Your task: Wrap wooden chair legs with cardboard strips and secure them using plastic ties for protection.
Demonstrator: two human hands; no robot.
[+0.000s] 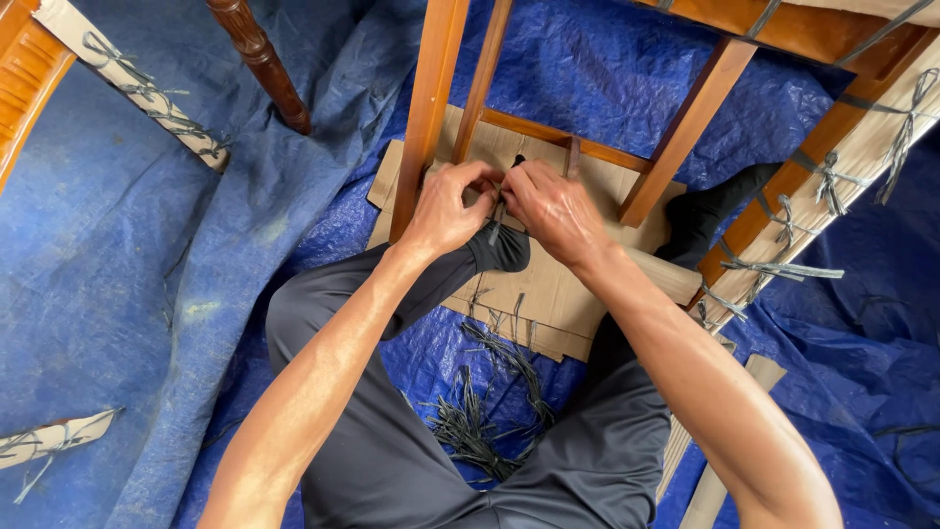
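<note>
Nearest the camera, the person's legs in dark grey trousers (411, 460) are seen, folded on a blue tarpaulin (117, 274) that is spread over the floor. Between the knees a loose bundle of dark plastic strips (485, 416) is laid on the tarpaulin, its ends fanned out. Just beyond it a flat sheet of brown cardboard (548, 294) is spread, and more short strips are scattered along its near edge.

Both forearms are stretched away from the body and are brought together over the cardboard. The left hand (446, 206) is curled narrow, with the fingertips pinched beside a slanted wooden leg of the chair frame (429, 108). The right hand (553, 208) is likewise closed in a pinch, just beside the left. Between the two sets of fingertips a dark strip (501, 208) is held, and it is gripped by both hands at the point where the leg is met by a low cross rail (548, 132). Whether the strip is wound round the wood cannot be told, since that part is covered by the fingers.

To the right, cardboard-wrapped wooden pieces (842, 167) are seen, bound with knotted dark strips. At the far left a turned dark wooden leg (259, 59) is stood on the tarpaulin, and another wrapped, tied piece (137, 88) is laid beside it. At the near left edge a further wrapped piece (54, 436) is seen.
</note>
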